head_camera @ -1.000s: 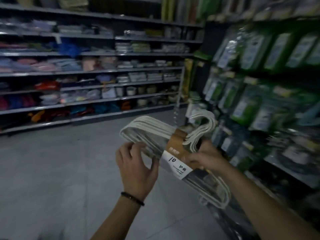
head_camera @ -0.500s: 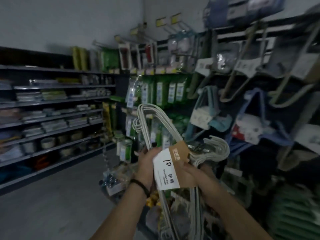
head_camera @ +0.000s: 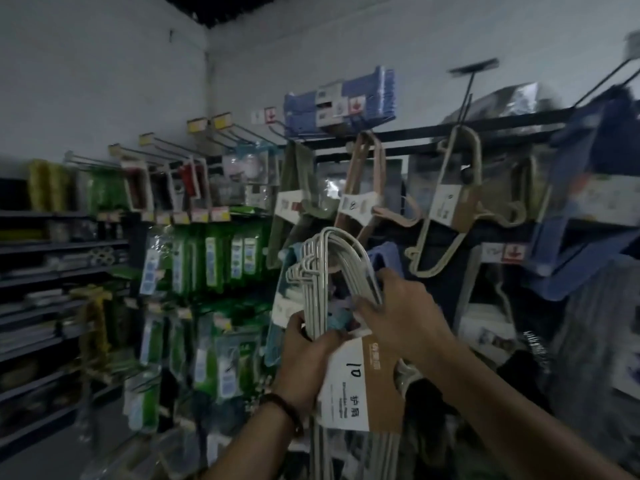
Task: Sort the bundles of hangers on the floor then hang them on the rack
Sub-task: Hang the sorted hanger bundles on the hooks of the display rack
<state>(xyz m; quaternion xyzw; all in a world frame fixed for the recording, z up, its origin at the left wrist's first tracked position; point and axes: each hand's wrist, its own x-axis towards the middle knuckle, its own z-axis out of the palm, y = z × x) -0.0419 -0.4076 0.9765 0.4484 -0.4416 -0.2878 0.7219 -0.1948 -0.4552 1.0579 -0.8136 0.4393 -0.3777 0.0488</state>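
Two hands: both hold one white hanger bundle (head_camera: 323, 268), which is raised in front of the rack.
Left hand (head_camera: 304, 358): fingers are curled round the bundle's left-side wires just above its paper sleeve, with the thumb across the front of the wires.
Right hand (head_camera: 401, 317): fingers are wrapped over the bundle's right-side wires, higher up than the left hand.
Bracelet (head_camera: 284, 407): a dark band on the left wrist, below and left of the bundle's sleeve.
Paper sleeve (head_camera: 356, 386): brown and white with "10" handwritten on it, wrapped round the bundle's middle.
Bundle attitude: stands on end with one bent shoulder uppermost; the lower end runs out of view.
Rack bar (head_camera: 415, 135): a dark horizontal bar above and behind the bundle.
Pink hanger bundle (head_camera: 363, 188): hangs from the bar, directly above the white bundle.
Beige hanger bundle (head_camera: 450, 202): hangs from the bar, above and right of the white bundle.
Blue hanger bundle (head_camera: 339, 102): lies on top of the rack, high above the white bundle.
Green packets (head_camera: 214, 261): hang in rows to the left of the white bundle.
Shelves (head_camera: 52, 244): far left of the white bundle; their contents are blurred.
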